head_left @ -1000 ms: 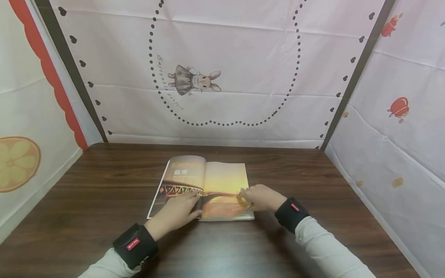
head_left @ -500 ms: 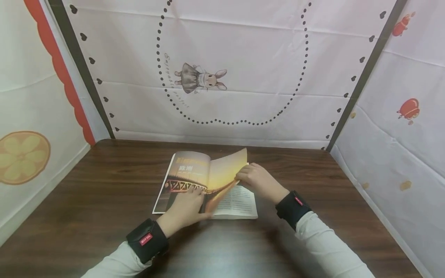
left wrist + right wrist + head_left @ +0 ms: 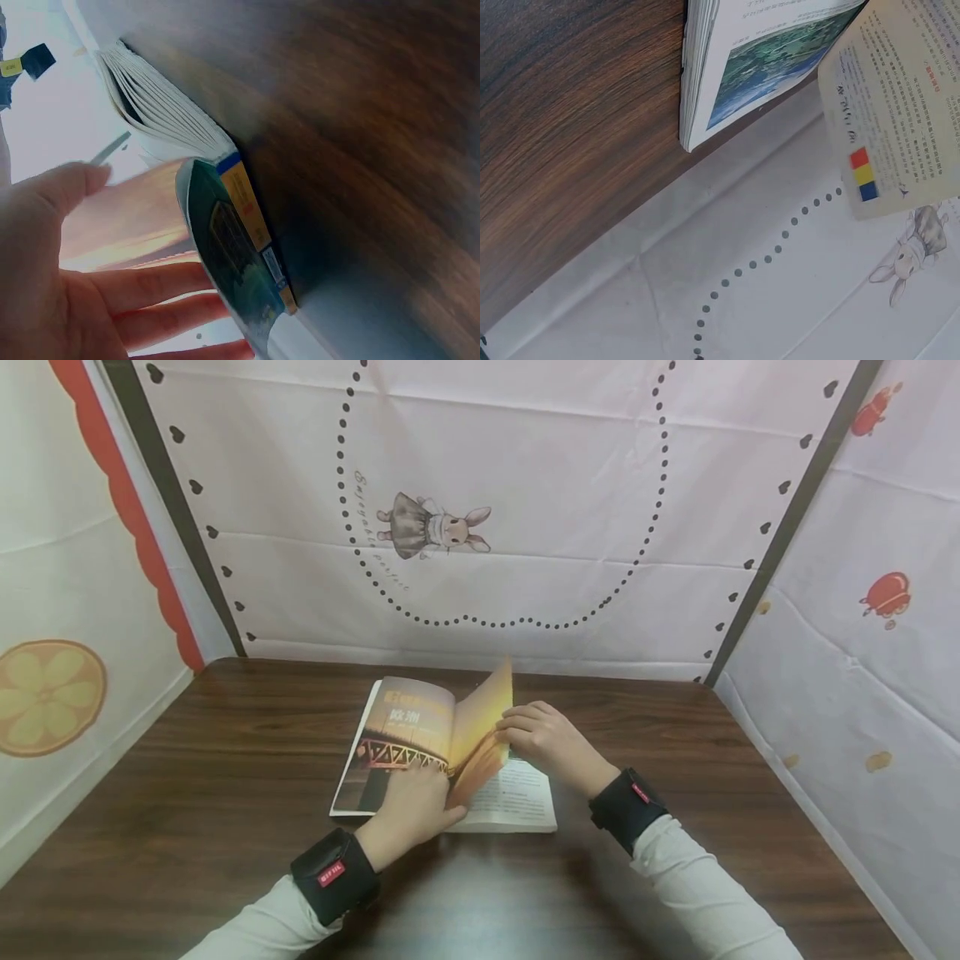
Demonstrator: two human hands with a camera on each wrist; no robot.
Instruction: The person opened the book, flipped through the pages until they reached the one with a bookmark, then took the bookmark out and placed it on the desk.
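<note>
Brown wood-grain tabletop point(image 3: 172, 852) lies under our open book point(image 3: 517, 797); our right hand point(image 3: 551, 745) pinches a raised yellow page point(image 3: 482, 708) — thumb apparently hidden from us — while our left hand point(image 3: 414, 802) rests, fingers extended, on the facing page point(image 3: 412, 714).

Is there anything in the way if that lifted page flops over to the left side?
Yes, the left hand. It lies over the lower part of the left page, so the lifted page would probably land on it. I see nothing else in between.
</note>
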